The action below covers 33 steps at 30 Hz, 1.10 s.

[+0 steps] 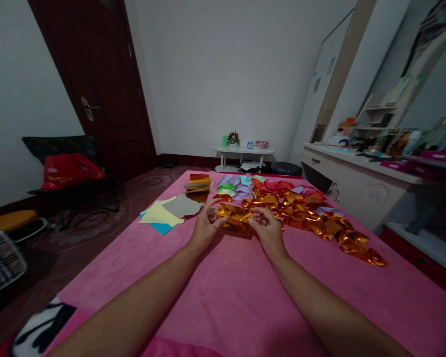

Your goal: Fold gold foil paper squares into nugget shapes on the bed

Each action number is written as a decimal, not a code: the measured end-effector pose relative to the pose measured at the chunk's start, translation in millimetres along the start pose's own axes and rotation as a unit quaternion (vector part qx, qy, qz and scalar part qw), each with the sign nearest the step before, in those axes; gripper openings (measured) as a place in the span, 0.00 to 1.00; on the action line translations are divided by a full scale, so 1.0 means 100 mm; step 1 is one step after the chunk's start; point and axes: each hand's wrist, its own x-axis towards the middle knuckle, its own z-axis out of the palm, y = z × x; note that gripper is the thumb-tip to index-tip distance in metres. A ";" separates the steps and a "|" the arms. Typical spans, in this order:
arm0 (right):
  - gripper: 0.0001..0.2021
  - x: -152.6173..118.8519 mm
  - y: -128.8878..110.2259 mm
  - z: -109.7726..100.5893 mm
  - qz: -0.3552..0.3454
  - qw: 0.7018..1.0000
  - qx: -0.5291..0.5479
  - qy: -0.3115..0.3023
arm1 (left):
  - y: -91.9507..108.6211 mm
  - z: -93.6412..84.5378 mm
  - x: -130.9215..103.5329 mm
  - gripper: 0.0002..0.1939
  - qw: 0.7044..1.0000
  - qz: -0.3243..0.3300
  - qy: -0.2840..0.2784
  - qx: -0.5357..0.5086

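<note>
A shiny gold foil sheet [235,220], creased and partly folded, is held up between my two hands over the pink cloth [223,287]. My left hand [207,223] pinches its left edge between thumb and fingers. At the right edge, my right hand [266,226] grips it with thumb and fingertips. Just behind and to the right lies a heap of folded gold foil pieces [305,213]. Lilac folded pieces [242,189] and red ones [277,186] lie farther back.
Left of my hands lie yellow sheets [161,213], a grey sheet [182,206] and a stack of foil sheets [198,182]. A dresser [357,173] stands at the right, a chair with a red bag [72,171] at the left. Beyond the cloth is a small white table [243,148].
</note>
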 end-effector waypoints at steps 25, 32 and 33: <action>0.09 0.00 0.00 0.03 -0.014 1.000 0.004 -0.019 | -0.11 -0.05 0.05 0.31 0.998 0.013 0.043 -0.034; 0.08 0.00 -0.01 0.06 0.000 0.999 0.002 -0.046 | -0.12 -0.06 0.06 0.31 0.999 0.013 0.039 -0.019; 0.07 0.00 -0.01 0.06 -0.004 0.999 -0.001 -0.047 | -0.13 -0.06 0.06 0.30 0.999 0.014 0.039 -0.013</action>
